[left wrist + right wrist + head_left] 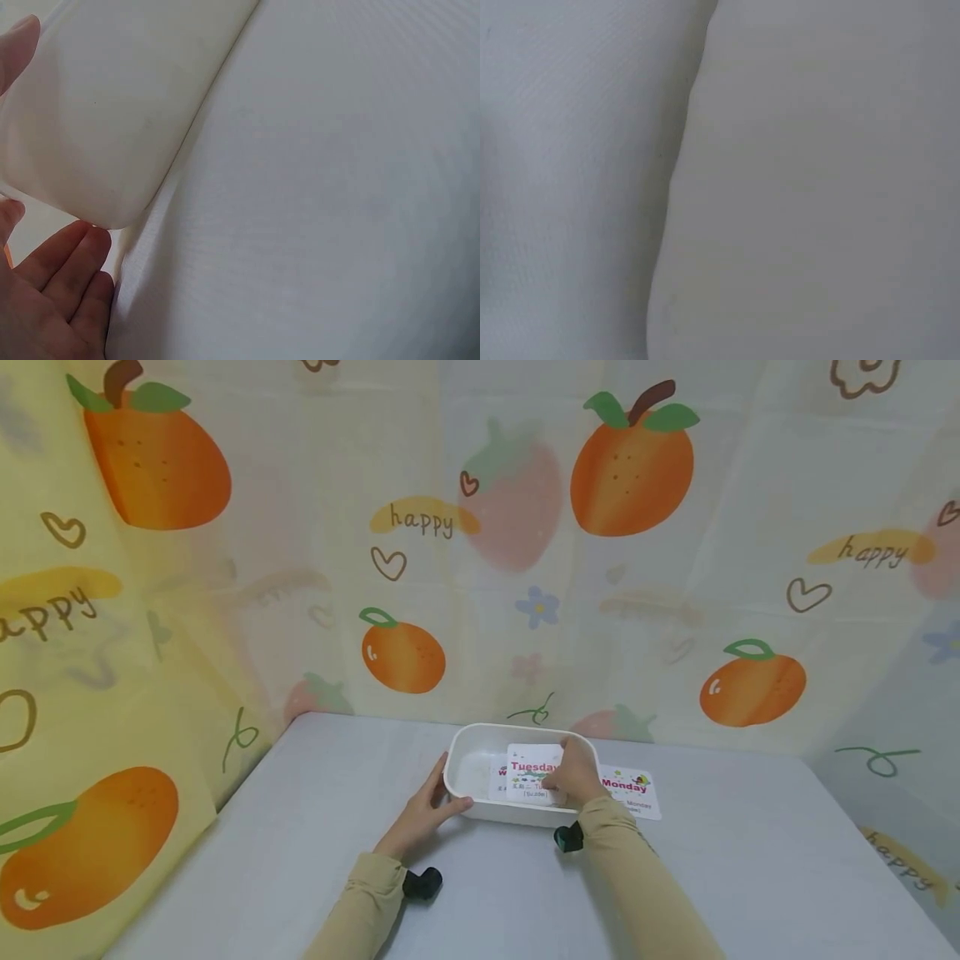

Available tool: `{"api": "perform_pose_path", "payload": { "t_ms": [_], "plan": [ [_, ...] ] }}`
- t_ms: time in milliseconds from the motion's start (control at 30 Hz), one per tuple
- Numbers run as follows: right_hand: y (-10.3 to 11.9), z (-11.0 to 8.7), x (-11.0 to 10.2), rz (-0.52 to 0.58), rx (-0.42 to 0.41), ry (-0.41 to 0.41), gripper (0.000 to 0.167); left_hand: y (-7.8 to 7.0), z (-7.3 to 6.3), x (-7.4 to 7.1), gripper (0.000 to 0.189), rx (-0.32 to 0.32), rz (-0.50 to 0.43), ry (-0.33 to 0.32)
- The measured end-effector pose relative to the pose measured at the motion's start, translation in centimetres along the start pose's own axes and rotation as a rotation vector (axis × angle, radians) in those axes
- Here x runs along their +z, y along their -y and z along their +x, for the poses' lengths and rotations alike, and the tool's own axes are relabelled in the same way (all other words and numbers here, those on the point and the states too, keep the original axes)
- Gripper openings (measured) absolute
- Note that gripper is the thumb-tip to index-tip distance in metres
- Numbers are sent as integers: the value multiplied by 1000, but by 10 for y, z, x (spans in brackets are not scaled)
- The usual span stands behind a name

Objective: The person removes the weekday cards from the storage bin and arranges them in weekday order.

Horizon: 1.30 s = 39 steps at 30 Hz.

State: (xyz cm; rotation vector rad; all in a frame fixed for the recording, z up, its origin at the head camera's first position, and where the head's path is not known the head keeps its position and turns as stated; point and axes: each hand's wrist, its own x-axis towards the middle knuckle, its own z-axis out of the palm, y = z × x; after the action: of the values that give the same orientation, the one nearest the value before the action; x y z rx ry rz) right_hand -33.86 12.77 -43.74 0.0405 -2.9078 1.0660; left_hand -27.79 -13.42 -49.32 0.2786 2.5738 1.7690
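Your left hand [423, 814], fingers spread, grips the box [517, 812], likely to steady it; your right hand [579, 772] pinches the Tuesday card [531, 770] over it.

Open lanes run along the left and right edges of the surface [757, 852]. Toward the back edge, patterned cloth [637, 618] bars the way behind the white tray [517, 812]. The left hand [423, 812] blocks the tray's left end, right hand [581, 775] and Tuesday card [528, 770] its right; sleeves [648, 885] cross the front, a gap between
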Motion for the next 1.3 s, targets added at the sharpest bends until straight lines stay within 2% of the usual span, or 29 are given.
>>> {"api": "perform_pose_path", "payload": {
  "t_ms": [333,667,767,1067,1300],
  "plan": [
    [14,-6,-14,100,-3,13,75,-3,-1,-1,95,-3,15,-10],
    [5,-19,-31,240,-131,-58,68,-5,-2,0,94,9,17,-14],
    [-6,-26,-42,267,-128,-85,66,-5,-3,1,94,9,16,-19],
    [-55,-54,-97,402,16,-118,65,-2,-2,1,93,-1,5,-20],
    [-100,-67,-132,356,104,-161,67,-3,-2,1,93,-14,13,-19]
  ]
}}
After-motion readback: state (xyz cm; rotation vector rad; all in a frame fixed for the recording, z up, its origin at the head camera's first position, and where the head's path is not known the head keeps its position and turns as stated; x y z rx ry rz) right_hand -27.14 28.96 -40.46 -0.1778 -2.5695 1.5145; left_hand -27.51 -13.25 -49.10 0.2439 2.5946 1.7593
